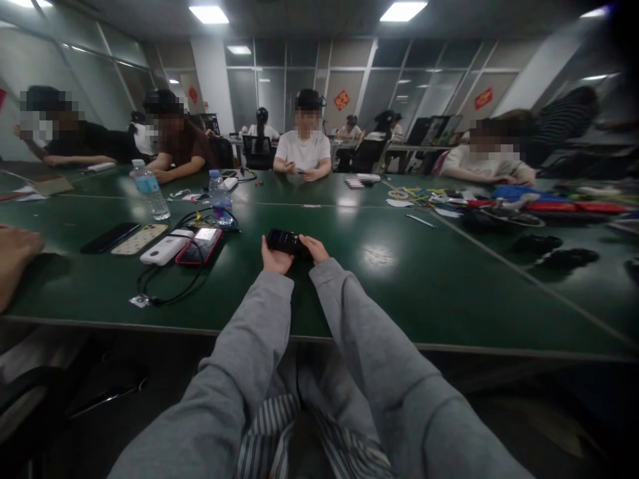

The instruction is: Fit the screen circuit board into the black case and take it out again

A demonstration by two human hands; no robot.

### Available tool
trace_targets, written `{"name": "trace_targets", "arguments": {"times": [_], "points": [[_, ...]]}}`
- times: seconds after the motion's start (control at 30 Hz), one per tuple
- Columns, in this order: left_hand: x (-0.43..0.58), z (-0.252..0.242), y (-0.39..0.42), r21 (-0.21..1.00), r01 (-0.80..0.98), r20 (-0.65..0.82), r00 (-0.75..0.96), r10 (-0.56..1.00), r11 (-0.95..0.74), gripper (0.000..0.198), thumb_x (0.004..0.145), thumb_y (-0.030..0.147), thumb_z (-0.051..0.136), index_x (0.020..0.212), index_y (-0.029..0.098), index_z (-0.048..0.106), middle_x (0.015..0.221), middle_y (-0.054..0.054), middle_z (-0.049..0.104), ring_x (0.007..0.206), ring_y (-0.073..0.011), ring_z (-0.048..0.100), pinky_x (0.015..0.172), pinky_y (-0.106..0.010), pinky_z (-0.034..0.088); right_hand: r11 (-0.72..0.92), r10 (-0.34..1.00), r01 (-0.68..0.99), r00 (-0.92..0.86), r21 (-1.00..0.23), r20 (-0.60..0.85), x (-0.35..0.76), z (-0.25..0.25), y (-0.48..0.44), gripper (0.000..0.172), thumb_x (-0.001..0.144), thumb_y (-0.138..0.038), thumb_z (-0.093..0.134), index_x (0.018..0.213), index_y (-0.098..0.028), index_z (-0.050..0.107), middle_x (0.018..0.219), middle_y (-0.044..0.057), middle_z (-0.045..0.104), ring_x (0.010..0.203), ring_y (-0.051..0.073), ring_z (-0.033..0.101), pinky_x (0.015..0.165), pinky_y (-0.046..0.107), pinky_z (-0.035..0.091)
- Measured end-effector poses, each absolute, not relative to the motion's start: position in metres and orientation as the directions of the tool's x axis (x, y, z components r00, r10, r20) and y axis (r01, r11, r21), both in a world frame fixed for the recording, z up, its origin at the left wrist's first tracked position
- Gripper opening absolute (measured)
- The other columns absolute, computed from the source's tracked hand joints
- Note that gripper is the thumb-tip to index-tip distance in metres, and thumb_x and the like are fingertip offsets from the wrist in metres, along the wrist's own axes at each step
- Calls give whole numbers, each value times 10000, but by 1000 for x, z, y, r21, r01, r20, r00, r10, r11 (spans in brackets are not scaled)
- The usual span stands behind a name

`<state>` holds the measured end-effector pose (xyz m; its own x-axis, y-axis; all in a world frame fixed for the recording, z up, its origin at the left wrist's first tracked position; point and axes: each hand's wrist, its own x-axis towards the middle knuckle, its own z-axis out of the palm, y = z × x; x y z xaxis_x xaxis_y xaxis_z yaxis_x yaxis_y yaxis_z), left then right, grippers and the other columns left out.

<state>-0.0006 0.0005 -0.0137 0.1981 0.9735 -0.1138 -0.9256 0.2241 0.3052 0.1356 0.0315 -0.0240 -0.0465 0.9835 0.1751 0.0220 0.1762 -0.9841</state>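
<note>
A dark phone [283, 240] is held sideways just above the green table [389, 279], between both of my hands. My left hand [275, 257] grips its left end, thumb on top. My right hand [314, 248] holds the right end, fingers curled round it. Both arms wear grey sleeves and reach forward from my lap.
Left of my hands lie several phones and a white power bank [164, 247] with a black cable [172, 293]. Two water bottles [150, 189] stand further back. Another person's hand [14, 259] rests at the left edge. Several people sit round the table; craft clutter [499, 199] covers the right.
</note>
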Motion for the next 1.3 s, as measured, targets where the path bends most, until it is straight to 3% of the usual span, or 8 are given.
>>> {"name": "trace_targets", "arguments": {"times": [0.17, 0.4, 0.53, 0.67, 0.77, 0.93, 1.13, 1.3], "points": [[1, -14, -2, 251, -947, -156, 164, 974, 200, 565, 919, 578, 394, 1144, 122, 640, 970, -133, 706, 897, -247, 679, 798, -356, 522, 256, 967, 150, -22, -955, 255, 133, -21, 26, 549, 632, -760, 607, 716, -218, 602, 747, 13, 614, 825, 199, 594, 805, 362, 493], [2, -13, 9, 331, -898, -230, 221, 948, 290, 447, 920, 502, 449, 1099, 140, 641, 862, -98, 684, 769, -210, 659, 717, -314, 515, 366, 918, 335, 22, -868, 396, 130, -30, 21, 499, 749, -633, 615, 1028, -220, 630, 1100, 84, 652, 1099, 258, 549, 1047, 466, 382], [2, -10, 11, 342, -891, -282, 207, 937, 300, 399, 915, 482, 471, 1103, 167, 629, 858, -79, 674, 772, -210, 656, 759, -330, 519, 528, 824, 528, -129, -665, 552, 130, -31, 18, 554, 726, -518, 711, 1166, -201, 595, 1175, 135, 627, 1112, 311, 548, 1023, 512, 398], [-2, -9, 12, 375, -866, -280, 233, 931, 330, 407, 917, 488, 468, 1098, 159, 624, 855, -77, 674, 769, -205, 651, 755, -326, 512, 564, 787, 589, -169, -579, 594, 131, -31, 18, 574, 734, -435, 726, 1230, -186, 581, 1175, 145, 615, 1110, 319, 538, 1005, 512, 417], [-3, -10, 13, 401, -850, -273, 247, 930, 343, 414, 918, 498, 468, 1075, 149, 627, 857, -85, 677, 774, -207, 650, 728, -319, 504, 570, 777, 600, -172, -561, 606, 133, -32, 19, 643, 724, -380, 741, 1296, -162, 542, 1186, 149, 615, 1108, 310, 541, 1011, 496, 419], [-2, -10, 14, 419, -844, -291, 225, 930, 335, 407, 917, 505, 477, 1040, 148, 627, 813, -82, 671, 771, -218, 645, 727, -330, 503, 573, 785, 587, -193, -572, 589, 136, -34, 22, 545, 709, -364, 755, 1199, -197, 583, 1163, 126, 629, 1093, 302, 566, 987, 486, 438], [-1, -9, 14, 478, -807, -308, 215, 927, 347, 414, 917, 512, 484, 1005, 138, 638, 786, -78, 666, 740, -208, 638, 718, -316, 494, 590, 766, 574, -174, -568, 619, 137, -39, 23, 550, 692, -415, 768, 1151, -188, 567, 1126, 127, 607, 1073, 302, 560, 971, 493, 447], [-2, -10, 16, 472, -810, -296, 228, 927, 350, 414, 924, 504, 471, 1015, 138, 642, 787, -76, 669, 752, -212, 646, 743, -325, 496, 587, 765, 580, -168, -565, 622, 136, -43, 28, 532, 677, -353, 781, 1136, -191, 566, 1104, 117, 599, 1065, 300, 563, 964, 489, 460]]}}
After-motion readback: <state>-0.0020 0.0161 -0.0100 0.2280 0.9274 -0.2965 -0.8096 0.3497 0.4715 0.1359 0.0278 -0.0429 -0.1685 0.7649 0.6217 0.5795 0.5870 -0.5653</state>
